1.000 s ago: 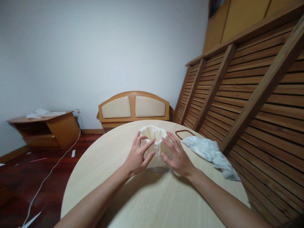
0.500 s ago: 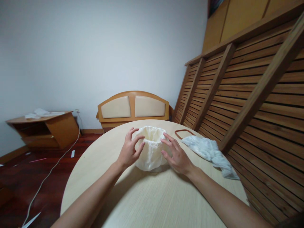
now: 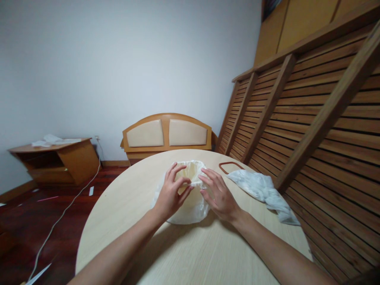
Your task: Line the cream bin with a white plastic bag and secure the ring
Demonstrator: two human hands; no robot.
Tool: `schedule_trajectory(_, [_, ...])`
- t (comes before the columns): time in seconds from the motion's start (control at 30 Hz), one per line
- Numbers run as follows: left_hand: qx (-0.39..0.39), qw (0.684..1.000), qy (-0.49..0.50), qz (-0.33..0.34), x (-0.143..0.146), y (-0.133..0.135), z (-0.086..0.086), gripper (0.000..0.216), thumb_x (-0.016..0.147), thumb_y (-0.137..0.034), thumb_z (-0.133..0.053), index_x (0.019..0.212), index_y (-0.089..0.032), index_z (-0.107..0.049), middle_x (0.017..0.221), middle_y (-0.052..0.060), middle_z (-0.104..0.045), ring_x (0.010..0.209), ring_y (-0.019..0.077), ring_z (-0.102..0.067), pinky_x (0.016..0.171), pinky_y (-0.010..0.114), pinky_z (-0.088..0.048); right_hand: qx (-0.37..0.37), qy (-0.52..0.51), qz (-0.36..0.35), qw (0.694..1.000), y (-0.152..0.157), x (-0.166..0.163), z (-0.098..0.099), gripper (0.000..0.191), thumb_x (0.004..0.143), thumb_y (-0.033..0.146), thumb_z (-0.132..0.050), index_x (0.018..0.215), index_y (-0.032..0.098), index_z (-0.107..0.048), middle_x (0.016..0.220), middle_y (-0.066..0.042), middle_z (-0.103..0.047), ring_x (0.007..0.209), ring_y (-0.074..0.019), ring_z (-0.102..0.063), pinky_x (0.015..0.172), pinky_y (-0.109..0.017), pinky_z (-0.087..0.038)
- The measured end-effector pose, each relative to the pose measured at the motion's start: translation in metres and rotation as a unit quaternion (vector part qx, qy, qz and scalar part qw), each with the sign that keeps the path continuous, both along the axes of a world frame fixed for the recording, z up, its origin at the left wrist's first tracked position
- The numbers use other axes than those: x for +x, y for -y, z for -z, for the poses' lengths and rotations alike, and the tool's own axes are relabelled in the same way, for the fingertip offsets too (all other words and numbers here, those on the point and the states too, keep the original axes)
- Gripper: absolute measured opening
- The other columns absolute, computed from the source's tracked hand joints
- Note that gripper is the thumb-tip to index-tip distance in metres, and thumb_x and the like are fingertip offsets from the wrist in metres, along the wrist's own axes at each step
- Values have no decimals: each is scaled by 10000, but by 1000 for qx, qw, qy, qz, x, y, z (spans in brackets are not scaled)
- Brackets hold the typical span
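Observation:
A white, thin, translucent bag (image 3: 188, 211) with a gathered round opening stands on the pale round table (image 3: 178, 253). Through the opening shows a cream-yellow inside; whether a container is under the bag I cannot tell. At the near left of the rim, my left hand (image 3: 173, 190) has its thumb and fingertips closed on the edge. On the right side, my right hand (image 3: 219, 192) has curved fingers at the rim and its thumb against the outer side. Both forearms reach in from the near edge. My left hand hides part of the bag's left side.
Right of the bag lie a brown rounded frame (image 3: 230, 168) and a crumpled white cloth or bag (image 3: 261, 190). A slatted wooden panel (image 3: 320, 130) leans on the right. Behind the table is a padded headboard (image 3: 166, 134). A low cabinet (image 3: 59, 162) and a cable (image 3: 63, 217) are at left.
My left hand has moved right and slightly down along the rim, nearer my right hand. The opening looks narrower, and the bag has shifted toward me and bulges out more at left.

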State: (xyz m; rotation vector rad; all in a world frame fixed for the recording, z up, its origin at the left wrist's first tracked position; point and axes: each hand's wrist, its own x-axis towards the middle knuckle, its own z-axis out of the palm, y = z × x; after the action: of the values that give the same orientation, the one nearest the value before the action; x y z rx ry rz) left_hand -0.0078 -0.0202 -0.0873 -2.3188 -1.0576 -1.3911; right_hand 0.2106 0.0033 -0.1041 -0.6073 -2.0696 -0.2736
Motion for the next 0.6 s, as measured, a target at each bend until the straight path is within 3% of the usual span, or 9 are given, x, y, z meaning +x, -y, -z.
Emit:
schedule_trajectory(0.13, [-39, 999, 25, -8, 1, 0, 4, 350, 948, -277, -627, 1284, -259, -530, 1597, 137, -314, 1539, 349, -206, 1197, 644, -297, -8, -7, 5, 1000, -2, 0, 0, 434, 998, 243, -538, 1424, 282, -467, 1458, -104, -524, 1399, -287, -451, 1134, -562, -446])
schedule_trajectory(0.2, [-76, 995, 58, -3, 0, -4, 9, 603, 940, -317, -639, 1471, -271, -357, 1656, 163, -199, 1556, 351, -166, 1214, 642, -260, -14, -8, 5, 1000, -3, 0, 1, 454, 993, 238, -542, 1436, 291, -459, 1463, -98, -519, 1409, -290, -439, 1140, -570, -440])
schedule_trajectory(0.3, [-115, 989, 97, 14, -1, -11, 21, 841, 933, -360, -641, 1581, -257, -115, 1668, 197, -163, 1559, 334, -174, 1238, 599, -239, -22, -6, 11, 1000, -5, 1, 3, 500, 988, 233, -541, 1471, 301, -432, 1482, -95, -504, 1429, -294, -416, 1152, -577, -427])
schedule_trajectory(0.43, [-146, 980, 134, 15, 1, -20, 36, 960, 937, -361, -630, 1599, -246, 56, 1679, 209, -126, 1563, 319, -160, 1252, 554, -228, -40, 7, 24, 999, -7, 3, 6, 607, 991, 254, -532, 1555, 325, -320, 1570, -90, -414, 1465, -305, -371, 1172, -597, -393])
schedule_trajectory(0.6, [-167, 978, 127, 0, -3, -28, 45, 949, 933, -394, -627, 1602, -208, 20, 1668, 229, -166, 1552, 345, -185, 1239, 581, -241, -70, 26, 46, 996, -8, 4, 9, 753, 990, 308, -553, 1618, 341, -139, 1673, -86, -239, 1530, -302, -254, 1200, -607, -332])
